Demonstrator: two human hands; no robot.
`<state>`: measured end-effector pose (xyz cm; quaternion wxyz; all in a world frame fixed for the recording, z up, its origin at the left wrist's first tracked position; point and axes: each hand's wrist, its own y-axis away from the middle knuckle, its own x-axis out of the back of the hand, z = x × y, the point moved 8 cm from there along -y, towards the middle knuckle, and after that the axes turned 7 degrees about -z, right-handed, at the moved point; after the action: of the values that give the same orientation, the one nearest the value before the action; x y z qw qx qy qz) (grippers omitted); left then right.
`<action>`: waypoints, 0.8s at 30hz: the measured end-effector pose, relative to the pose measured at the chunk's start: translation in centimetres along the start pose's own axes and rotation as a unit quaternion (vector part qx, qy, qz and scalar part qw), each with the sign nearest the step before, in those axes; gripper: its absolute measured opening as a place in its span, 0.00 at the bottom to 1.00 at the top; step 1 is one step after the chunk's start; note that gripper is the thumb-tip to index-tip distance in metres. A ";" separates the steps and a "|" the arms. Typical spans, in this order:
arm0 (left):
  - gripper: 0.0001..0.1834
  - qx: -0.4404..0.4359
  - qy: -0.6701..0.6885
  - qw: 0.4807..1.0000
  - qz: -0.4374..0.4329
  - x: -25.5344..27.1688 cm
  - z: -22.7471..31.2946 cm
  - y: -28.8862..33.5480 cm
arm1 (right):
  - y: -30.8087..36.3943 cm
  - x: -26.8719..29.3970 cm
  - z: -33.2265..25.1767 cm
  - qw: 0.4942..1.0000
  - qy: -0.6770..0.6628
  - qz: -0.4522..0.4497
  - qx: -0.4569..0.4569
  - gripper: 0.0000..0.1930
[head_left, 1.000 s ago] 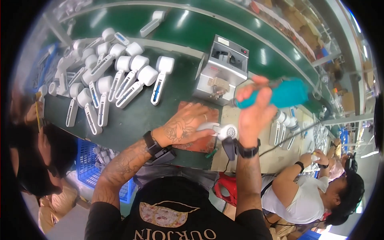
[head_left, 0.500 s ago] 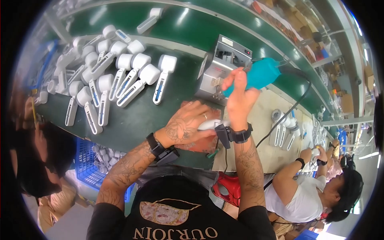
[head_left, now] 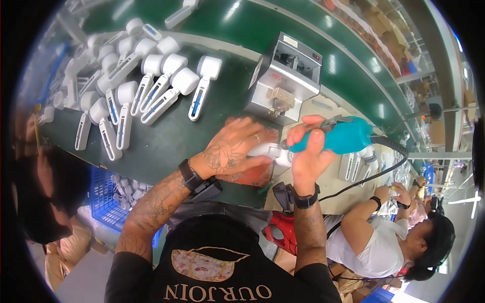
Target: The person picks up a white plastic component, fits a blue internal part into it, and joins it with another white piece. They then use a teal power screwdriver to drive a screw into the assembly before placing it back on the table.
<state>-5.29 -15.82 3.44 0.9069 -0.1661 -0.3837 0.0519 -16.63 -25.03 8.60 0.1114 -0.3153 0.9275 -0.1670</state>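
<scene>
My left hand (head_left: 233, 147) is closed on a white plastic part (head_left: 268, 150), pressing it down on a red mat (head_left: 252, 175); fingers hide some of the part. In my right hand (head_left: 312, 154) is a teal electric screwdriver (head_left: 349, 135), lying nearly level with its tip pointing left at the part's right end. Whether the tip touches the part is hard to make out. A black cord (head_left: 386, 166) runs from the screwdriver's back end. Just beyond both hands stands a silver metal box machine (head_left: 288, 76) resembling a screw feeder.
Many white handheld devices with round heads (head_left: 184, 81) lie piled on the green table (head_left: 166, 154) at the left. More white devices (head_left: 353, 164) rest at the right. A blue crate (head_left: 103, 202) of parts stands below the left edge. A co-worker (head_left: 374, 242) sits at the right.
My right hand has brought the screwdriver down from beside the metal box to the white part, turning it more level. My left hand stays on the part. The view has shifted slightly.
</scene>
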 end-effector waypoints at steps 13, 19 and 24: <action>0.26 -0.004 0.013 1.000 -0.004 0.1 0.1 -0.1 | 0.3 -0.2 -0.9 1.000 -0.018 0.024 -0.008 0.30; 0.17 -0.073 -0.028 0.997 0.024 0.1 0.7 0.3 | 0.5 -1.3 -1.0 0.999 -0.040 0.012 -0.018 0.32; 0.11 -0.081 -0.011 0.996 0.042 0.7 1.0 0.6 | 0.6 -1.6 -1.1 0.999 -0.039 0.011 -0.010 0.32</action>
<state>-5.49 -14.82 4.34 0.8831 -0.2544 -0.3895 0.0609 -16.08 -23.32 9.55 0.1460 -0.3128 0.9274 -0.1440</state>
